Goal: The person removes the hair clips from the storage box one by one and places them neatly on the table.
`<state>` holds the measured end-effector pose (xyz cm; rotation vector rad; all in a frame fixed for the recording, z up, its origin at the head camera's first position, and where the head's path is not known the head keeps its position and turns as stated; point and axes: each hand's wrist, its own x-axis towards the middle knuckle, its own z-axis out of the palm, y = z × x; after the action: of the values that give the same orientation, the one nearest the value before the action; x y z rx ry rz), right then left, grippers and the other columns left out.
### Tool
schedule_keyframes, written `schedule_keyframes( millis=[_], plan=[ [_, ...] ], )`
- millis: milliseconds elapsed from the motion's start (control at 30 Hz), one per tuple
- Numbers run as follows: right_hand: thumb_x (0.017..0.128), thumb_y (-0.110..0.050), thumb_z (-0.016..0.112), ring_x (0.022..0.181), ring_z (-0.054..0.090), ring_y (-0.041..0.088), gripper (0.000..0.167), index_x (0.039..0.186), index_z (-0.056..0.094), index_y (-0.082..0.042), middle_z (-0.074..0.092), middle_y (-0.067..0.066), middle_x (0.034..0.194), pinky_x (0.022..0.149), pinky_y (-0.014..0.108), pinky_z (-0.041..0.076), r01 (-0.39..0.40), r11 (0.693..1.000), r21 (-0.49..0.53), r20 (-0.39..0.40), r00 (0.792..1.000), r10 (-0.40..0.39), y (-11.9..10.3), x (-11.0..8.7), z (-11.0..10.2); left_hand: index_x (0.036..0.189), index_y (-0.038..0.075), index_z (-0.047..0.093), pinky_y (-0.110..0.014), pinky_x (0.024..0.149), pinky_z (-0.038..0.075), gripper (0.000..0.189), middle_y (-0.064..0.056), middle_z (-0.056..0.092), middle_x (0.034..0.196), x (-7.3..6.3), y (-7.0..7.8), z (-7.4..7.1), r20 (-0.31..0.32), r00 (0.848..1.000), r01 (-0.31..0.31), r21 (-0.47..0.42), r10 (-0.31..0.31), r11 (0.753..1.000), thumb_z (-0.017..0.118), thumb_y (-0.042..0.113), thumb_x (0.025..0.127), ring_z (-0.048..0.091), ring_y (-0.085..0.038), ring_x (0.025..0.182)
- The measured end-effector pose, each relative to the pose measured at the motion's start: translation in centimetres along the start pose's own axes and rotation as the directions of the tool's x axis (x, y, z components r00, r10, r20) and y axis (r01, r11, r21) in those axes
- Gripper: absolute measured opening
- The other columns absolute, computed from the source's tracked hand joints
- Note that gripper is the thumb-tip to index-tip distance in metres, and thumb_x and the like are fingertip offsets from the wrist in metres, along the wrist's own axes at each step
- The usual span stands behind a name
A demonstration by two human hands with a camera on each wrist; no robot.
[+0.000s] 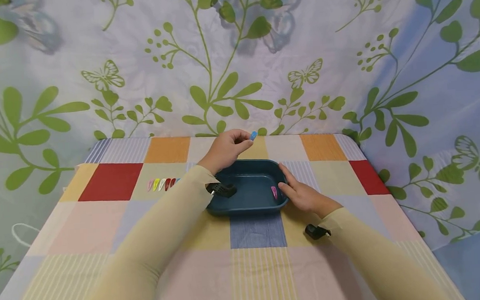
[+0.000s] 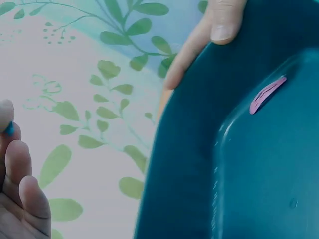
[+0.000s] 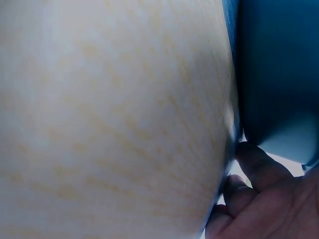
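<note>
My left hand (image 1: 225, 147) is raised over the far side of a dark teal plastic tray (image 1: 249, 210) and pinches a small blue hair clip (image 1: 253, 135) between thumb and fingertips. In the left wrist view only a bit of that blue clip (image 2: 10, 129) shows. At the tray's right end my right hand (image 1: 304, 196) grips the wall, thumb over the rim and fingers along the outside. A pink hair clip (image 1: 274, 192) lies inside on the tray floor, near the right end. The right wrist view catches the fingers (image 3: 264, 169) low against the tray's outer side.
Left of the tray, a row of hair clips (image 1: 161, 184) in pink, yellow, white, red and blue lies on the patchwork tablecloth (image 1: 114, 180); my left forearm hides part of it. A leaf-patterned curtain (image 1: 234, 54) hangs behind the table. A white cable loop (image 1: 24, 232) is at the left edge.
</note>
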<state>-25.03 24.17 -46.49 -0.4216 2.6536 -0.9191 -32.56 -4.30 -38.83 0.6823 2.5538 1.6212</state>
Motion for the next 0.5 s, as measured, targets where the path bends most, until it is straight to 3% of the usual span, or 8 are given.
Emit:
schedule_keyframes(
  millis=[300,500],
  plan=[
    [0.115,-0.041,0.031,0.152,0.034,0.052,0.070,0.170,-0.008,-0.024,0.012,0.022,0.175,0.123,0.068,0.025,0.011,1.000,0.004,0.004,1.000,-0.011,0.2,-0.1,0.0,0.117,0.015,0.072,-0.033,0.076,0.049,0.019,-0.015,0.068,0.109,-2.0,-0.8,-4.4,-0.056,0.998,0.041,-0.038,-0.043,0.998,0.066,0.027,0.105,0.056,-0.023,0.085],
    [0.116,-0.041,0.030,0.152,0.033,0.052,0.069,0.170,-0.009,-0.024,0.011,0.022,0.175,0.123,0.068,0.025,0.004,1.000,-0.001,0.007,1.000,-0.004,0.0,-0.1,0.0,0.116,0.011,0.074,-0.030,0.075,0.047,0.022,-0.004,0.068,0.104,-3.8,-2.6,-7.6,-0.126,0.990,0.066,0.020,-0.063,0.998,0.067,0.028,0.104,0.056,-0.020,0.088]
  ],
)
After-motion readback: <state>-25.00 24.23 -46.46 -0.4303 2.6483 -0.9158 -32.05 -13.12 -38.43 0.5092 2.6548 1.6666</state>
